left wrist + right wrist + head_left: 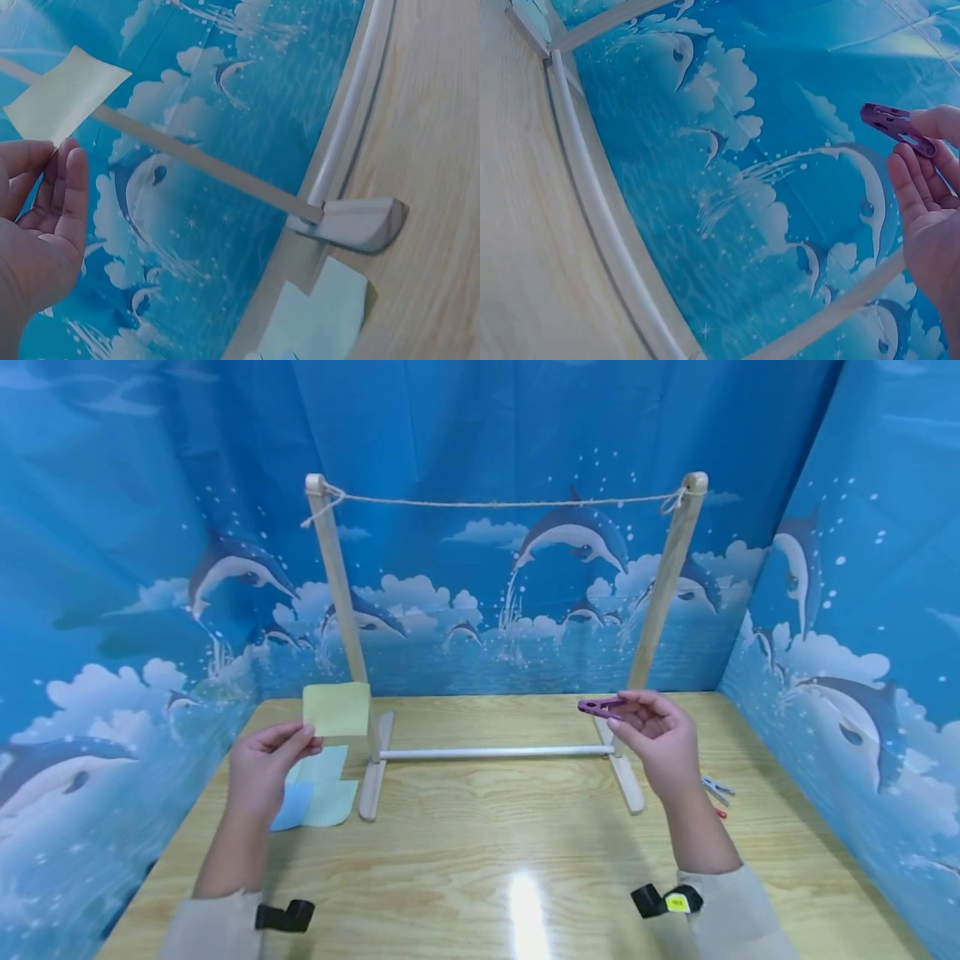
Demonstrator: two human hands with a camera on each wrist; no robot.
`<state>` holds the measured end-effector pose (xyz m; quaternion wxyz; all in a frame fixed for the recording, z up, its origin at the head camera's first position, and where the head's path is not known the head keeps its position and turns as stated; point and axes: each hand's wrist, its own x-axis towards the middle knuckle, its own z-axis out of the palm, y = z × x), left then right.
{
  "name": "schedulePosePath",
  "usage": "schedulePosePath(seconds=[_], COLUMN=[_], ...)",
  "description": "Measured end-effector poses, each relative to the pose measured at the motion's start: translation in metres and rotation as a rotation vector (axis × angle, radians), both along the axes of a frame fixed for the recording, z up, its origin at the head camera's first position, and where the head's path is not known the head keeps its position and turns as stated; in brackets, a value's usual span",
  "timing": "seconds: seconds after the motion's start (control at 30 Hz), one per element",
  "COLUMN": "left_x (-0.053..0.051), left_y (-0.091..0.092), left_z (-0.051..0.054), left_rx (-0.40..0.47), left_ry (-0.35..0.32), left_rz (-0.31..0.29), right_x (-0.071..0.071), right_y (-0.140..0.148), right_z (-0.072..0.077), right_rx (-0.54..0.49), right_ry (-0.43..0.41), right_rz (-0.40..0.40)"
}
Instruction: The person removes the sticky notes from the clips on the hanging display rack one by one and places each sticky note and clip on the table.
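A yellow square of paper (337,708) is pinched at its lower left corner by my left hand (262,770), raised in front of the left post. In the left wrist view the same paper (69,96) stands up from the thumb and fingertips. On the right, my right hand (660,739) pinches a purple clothespin (597,707) by one end, pointing it leftward. The right wrist view shows that clothespin (897,129) between thumb and fingers. Above and beyond both hands, a string (495,504) runs between the tops of two wooden posts.
Pale green and blue paper squares (330,803) lie on the table by the rack's left foot (371,789). A white rod (495,752) joins the two feet. Several clothespins (717,789) lie at the right, partly behind my forearm. Dolphin-print curtains (465,427) surround the table.
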<state>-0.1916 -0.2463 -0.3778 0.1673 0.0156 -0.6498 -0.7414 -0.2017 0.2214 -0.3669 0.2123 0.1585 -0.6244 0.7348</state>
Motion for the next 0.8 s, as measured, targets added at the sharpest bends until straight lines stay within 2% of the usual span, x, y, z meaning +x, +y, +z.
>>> schedulePosePath(seconds=[0.13, 0.23, 0.4, 0.57, 0.7, 0.8], left_x=[0.005, 0.008, 0.015, 0.024, 0.031, 0.037], left_y=[-0.007, -0.013, -0.025, -0.037, -0.045, -0.051], left_z=[-0.009, -0.015, -0.024, -0.034, -0.042, -0.047], left_rx=[0.023, 0.096, 0.161, 0.209, 0.291, 0.335], left_ry=[-0.025, -0.023, -0.060, -0.090, -0.063, -0.069], left_rz=[0.005, 0.003, 0.031, 0.066, 0.078, 0.100], right_x=[0.004, 0.006, 0.010, 0.016, 0.020, 0.023], right_y=[0.007, 0.012, 0.016, 0.023, 0.029, 0.033], right_z=[-0.009, -0.014, -0.022, -0.032, -0.041, -0.048], right_rx=[-0.029, -0.055, -0.089, -0.081, -0.077, -0.067], right_ry=[-0.026, -0.035, -0.060, -0.105, -0.134, -0.162], right_rz=[-0.007, -0.007, -0.020, -0.041, -0.091, -0.136])
